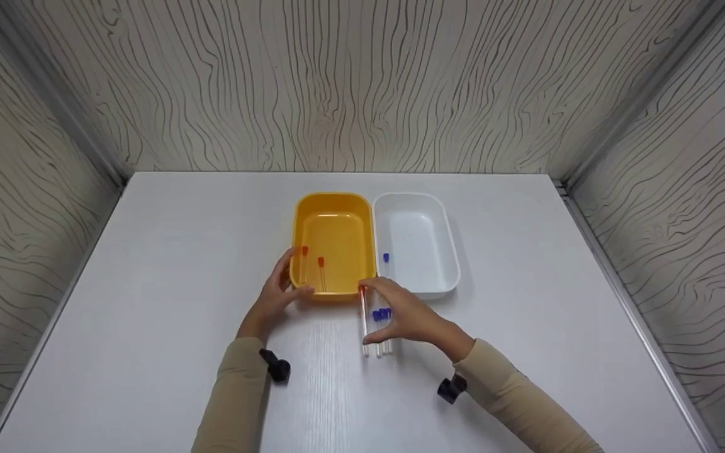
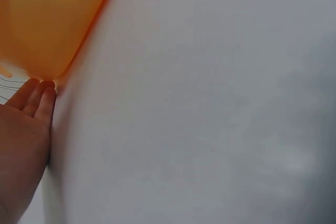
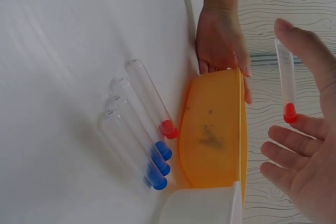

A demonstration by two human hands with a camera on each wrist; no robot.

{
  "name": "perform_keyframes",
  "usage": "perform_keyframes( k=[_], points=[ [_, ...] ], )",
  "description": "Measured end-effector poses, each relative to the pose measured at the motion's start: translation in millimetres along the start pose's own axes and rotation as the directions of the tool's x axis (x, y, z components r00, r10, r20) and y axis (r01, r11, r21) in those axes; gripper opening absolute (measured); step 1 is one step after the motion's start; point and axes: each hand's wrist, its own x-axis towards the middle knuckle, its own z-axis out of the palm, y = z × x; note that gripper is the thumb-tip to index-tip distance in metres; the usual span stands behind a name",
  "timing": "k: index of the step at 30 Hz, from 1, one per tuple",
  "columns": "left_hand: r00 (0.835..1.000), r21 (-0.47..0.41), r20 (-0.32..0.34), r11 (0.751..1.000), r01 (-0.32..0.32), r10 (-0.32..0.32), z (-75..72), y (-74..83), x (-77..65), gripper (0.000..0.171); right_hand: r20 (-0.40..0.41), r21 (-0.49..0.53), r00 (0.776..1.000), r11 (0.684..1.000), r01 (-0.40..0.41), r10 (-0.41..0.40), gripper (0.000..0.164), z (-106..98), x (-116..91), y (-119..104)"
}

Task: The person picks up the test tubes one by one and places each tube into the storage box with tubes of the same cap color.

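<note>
My right hand (image 1: 410, 314) pinches a red-capped test tube (image 3: 285, 74) between thumb and index finger, thumb at the clear end and index finger by the cap. It is held above the table near the front of the yellow tray (image 1: 337, 236). Below lie another red-capped tube (image 3: 149, 95) and three blue-capped tubes (image 3: 139, 135), side by side. My left hand (image 1: 271, 301) grips the yellow tray's near left corner, thumb at the front rim and fingers along the side. Inside that tray are two red-capped tubes (image 1: 321, 267).
A white tray (image 1: 450, 251) stands against the yellow tray's right side, with a blue-capped tube (image 1: 386, 258) in it. Both stand on a white table (image 1: 167, 283) enclosed by wood-patterned panels (image 1: 337, 88) at the back and sides.
</note>
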Motion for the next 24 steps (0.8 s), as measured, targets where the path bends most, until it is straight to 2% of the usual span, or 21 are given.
perform_keyframes(
  k=[7, 12, 19, 24],
  points=[
    [1.0, -0.011, 0.005, 1.0, 0.028, -0.028, 0.1, 0.3, -0.6, 0.091, -0.014, -0.001, 1.0, 1.0, -0.019, 0.019, 0.093, -5.6, 12.3, -3.0],
    [1.0, -0.019, 0.001, 0.999, 0.026, -0.026, 0.6, 0.9, -1.9, 0.09, -0.041, 0.011, 0.999, 1.0, 0.027, -0.026, 0.091, -7.7, 24.8, -1.1],
    [0.999, -0.008, -0.017, 0.999, 0.051, -0.051, 2.3, 0.5, -0.8, 0.09, -0.056, 0.017, 0.998, 1.0, 0.004, -0.003, 0.093, -7.1, 42.4, -0.8],
    [0.998, 0.003, -0.021, 0.998, 0.06, -0.06, 2.4, 0.7, -0.8, 0.09, -0.079, 0.019, 0.996, 0.999, 0.036, -0.034, 0.093, -7.2, 53.6, 2.3]
  ],
)
